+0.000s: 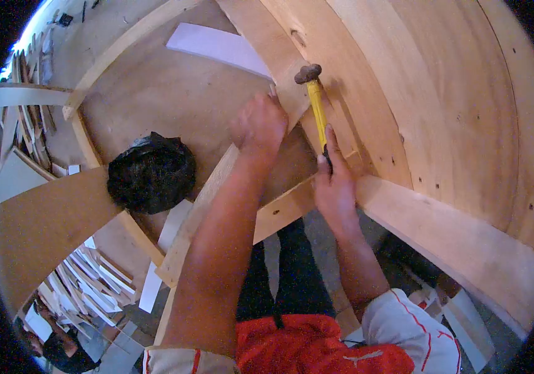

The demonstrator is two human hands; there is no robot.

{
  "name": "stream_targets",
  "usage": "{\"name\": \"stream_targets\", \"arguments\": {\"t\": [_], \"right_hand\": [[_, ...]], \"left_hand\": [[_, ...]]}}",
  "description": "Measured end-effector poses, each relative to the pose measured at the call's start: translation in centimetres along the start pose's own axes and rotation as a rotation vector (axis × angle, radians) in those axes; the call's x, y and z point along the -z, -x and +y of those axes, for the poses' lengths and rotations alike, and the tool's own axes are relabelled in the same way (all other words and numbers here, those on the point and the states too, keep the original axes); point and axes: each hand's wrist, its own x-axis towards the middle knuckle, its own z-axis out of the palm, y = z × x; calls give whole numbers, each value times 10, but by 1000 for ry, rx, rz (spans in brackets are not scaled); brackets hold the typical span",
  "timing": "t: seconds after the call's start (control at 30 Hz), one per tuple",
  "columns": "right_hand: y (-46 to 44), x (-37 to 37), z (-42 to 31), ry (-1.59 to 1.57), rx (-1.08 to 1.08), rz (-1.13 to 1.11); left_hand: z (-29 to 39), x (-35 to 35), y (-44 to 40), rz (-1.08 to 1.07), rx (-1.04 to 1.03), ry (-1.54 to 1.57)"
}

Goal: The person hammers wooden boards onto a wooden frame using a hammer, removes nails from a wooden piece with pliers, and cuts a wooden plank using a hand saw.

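Observation:
My right hand (pixel 337 190) is wrapped round the black grip end of a hammer (pixel 316 106) with a yellow handle and a rusty brown head. The hammer head is up, above a wooden board at the right. My left hand (pixel 261 123) is closed in a pinch against the wooden frame (pixel 294 87), left of the hammer head. Whatever sits between its fingertips is too small to make out. Below the left hand, a wooden bar (pixel 214 177) of the frame runs under my forearm.
A black plastic bag (pixel 152 173) lies on the brown panel left of my left arm. A white strip (pixel 217 47) rests on the panel at the top. Wide planks (pixel 454 93) stand at the right. Loose wood strips (pixel 86 283) and another person (pixel 71 346) are at lower left.

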Motion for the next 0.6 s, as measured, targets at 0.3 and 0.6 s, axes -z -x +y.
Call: {"name": "stream_targets", "arguments": {"t": [0.3, 0.6], "right_hand": [[0, -13, 13, 88, 156, 107], [5, -6, -5, -40, -6, -8]], "left_hand": [[1, 1, 0, -12, 22, -15], [0, -2, 2, 15, 11, -18]]}}
